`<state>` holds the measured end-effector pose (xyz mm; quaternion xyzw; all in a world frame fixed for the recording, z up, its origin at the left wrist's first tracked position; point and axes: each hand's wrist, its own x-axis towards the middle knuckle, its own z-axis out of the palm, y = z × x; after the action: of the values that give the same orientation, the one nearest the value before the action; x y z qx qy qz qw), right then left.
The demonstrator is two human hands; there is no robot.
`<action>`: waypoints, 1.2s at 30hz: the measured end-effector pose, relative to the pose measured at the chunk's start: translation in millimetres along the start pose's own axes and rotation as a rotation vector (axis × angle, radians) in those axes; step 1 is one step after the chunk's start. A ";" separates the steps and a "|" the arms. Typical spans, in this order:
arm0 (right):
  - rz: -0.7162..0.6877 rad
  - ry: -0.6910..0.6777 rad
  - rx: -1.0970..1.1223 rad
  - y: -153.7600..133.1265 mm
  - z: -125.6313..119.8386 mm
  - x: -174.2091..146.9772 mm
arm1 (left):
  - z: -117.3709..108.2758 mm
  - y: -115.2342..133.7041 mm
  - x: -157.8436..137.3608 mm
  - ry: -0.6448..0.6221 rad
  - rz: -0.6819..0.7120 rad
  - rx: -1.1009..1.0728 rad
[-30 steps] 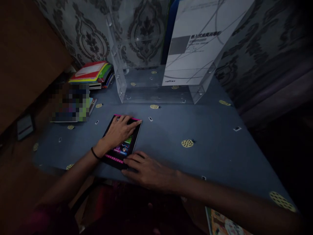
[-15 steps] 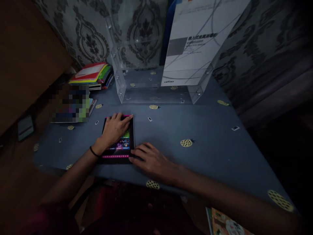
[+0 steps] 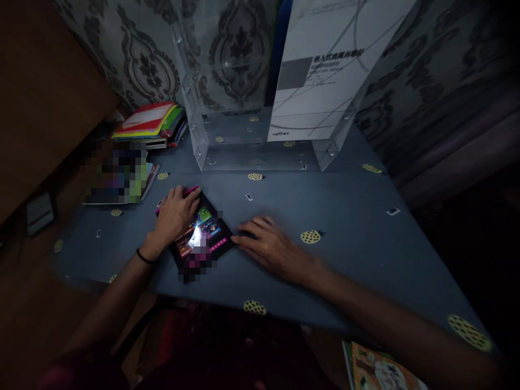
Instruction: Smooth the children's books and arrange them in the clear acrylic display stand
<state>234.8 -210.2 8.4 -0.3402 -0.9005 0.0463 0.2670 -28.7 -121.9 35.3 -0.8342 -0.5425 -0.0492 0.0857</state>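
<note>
A glossy black book point(image 3: 214, 223) with pink strips and small coloured pictures lies slantwise on the cloth-covered table, a bright glare on its cover. Part of its lower end is pixelated. My left hand point(image 3: 175, 214), a dark band at its wrist, is closed over the upper left of the book. Its fingers reach the top edge, and the thumb is near the upper corner. My right hand point(image 3: 266, 244) rests at the book's right corner, fingertips at or touching it, the fingers loosely apart and holding nothing.
A clear acrylic stand point(image 3: 260, 160) holds a white booklet point(image 3: 312, 103) at the back. Stacked books point(image 3: 148, 122) and a partly pixelated pile point(image 3: 151, 181) are at the left. A phone-like device point(image 3: 40, 214) lies beyond the left edge; another book point(image 3: 390, 371) is below the front edge.
The black book has turned counter-clockwise, and glare now shows on it. My left hand has shifted slightly left with it; my right hand has moved a little right and up.
</note>
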 end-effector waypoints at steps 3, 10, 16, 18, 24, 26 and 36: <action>0.011 -0.003 0.017 -1.2 -0.3 0.3 | 1.3 5.1 -6.7 0.016 0.063 -0.046; 0.027 0.014 0.067 -1.5 -0.3 -0.1 | -10.0 34.2 -34.0 0.006 0.238 -0.156; 0.037 0.020 0.079 0.8 3.8 -0.5 | -20.2 55.8 -56.3 -0.069 0.366 -0.240; 0.051 0.007 0.075 1.0 3.3 -0.2 | -21.3 58.6 -60.7 -0.080 0.374 -0.241; 0.048 0.032 0.075 0.9 1.6 -0.5 | -18.0 63.6 -60.3 -0.050 0.340 -0.189; 0.070 0.041 0.075 0.9 2.1 -0.9 | -15.5 64.5 -56.8 -0.023 0.316 -0.161; 0.109 0.101 0.085 1.5 6.0 -1.2 | -3.9 68.2 -56.2 0.139 0.305 -0.177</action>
<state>233.3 -209.2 2.4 -0.3792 -0.8631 0.0817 0.3234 10.8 -200.2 23.1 -0.9057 -0.3960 -0.1409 0.0557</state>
